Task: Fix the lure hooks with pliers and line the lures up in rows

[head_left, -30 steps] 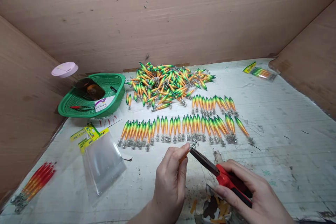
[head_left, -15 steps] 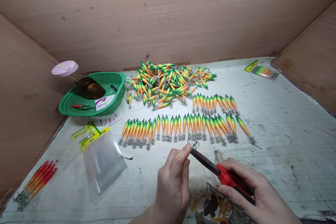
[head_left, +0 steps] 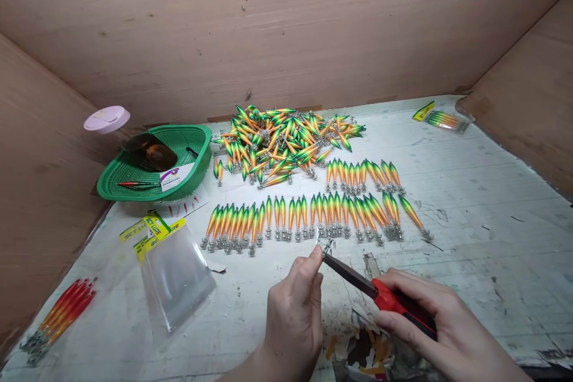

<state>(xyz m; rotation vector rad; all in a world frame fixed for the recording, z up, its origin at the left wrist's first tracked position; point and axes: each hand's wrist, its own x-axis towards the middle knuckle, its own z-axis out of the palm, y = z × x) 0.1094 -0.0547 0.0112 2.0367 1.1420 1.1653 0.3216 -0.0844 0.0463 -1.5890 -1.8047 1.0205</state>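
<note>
While the left hand pinches one lure by its body between thumb and fingertips, only the wire hook cluster shows past the fingers; the painted part is hidden. Right hand is wrapped round the red handles of the pliers, grip pressed together, the dark nose meeting the hooks right at the left hand's pinch.

Handling, as judged: small, light, rigid body, glossy paint likely slick; the crown of fine prongs is sharp and bends easily. Best held at mid-body, fingers clear of the hooks, as the left hand does.

Look, going by its neighbours: slim spindle, green head fading to orange, silver hook crown at the tail.

Just beyond the pinch: a long row of lures laid side by side, hooks toward the person; further out a shorter row, then a loose heap. Left of the pinch on the bench: clear bags with yellow headers, a green basket, red lures bagged.
</note>
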